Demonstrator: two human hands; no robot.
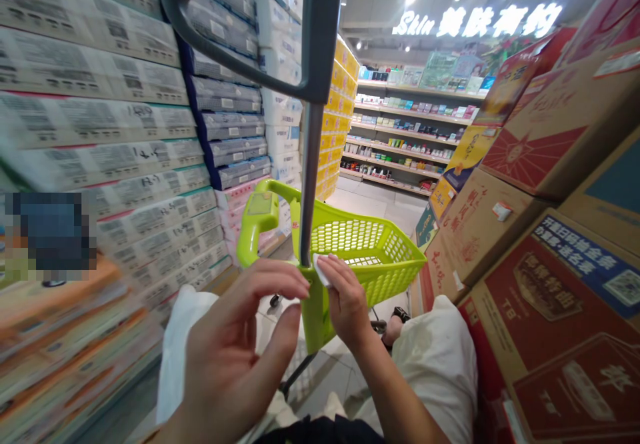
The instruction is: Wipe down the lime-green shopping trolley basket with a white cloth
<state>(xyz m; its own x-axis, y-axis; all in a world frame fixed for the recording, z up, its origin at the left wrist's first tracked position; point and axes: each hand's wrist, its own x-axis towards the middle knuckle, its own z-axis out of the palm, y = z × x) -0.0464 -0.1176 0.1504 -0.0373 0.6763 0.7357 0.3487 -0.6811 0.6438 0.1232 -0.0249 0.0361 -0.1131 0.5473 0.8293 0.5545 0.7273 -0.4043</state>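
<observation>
A lime green plastic shopping basket (380, 247) on wheels stands just in front of me, with a grey telescopic handle (310, 131) rising from its near rim. My right hand (345, 297) presses a small white wipe (320, 269) against the basket's rim at the foot of the handle, fingers closed on it. My left hand (235, 357) hovers close to the camera on the left, fingers spread and curved, holding nothing, its fingertips near the basket's corner. My knees in white trousers (440, 357) show below.
Stacked packs of tissue (125, 131) wall the left side. Brown and red cartons (550, 217) are piled on the right. The narrow aisle's tiled floor (370, 201) leads to shelves of goods (405, 144) under a lit sign.
</observation>
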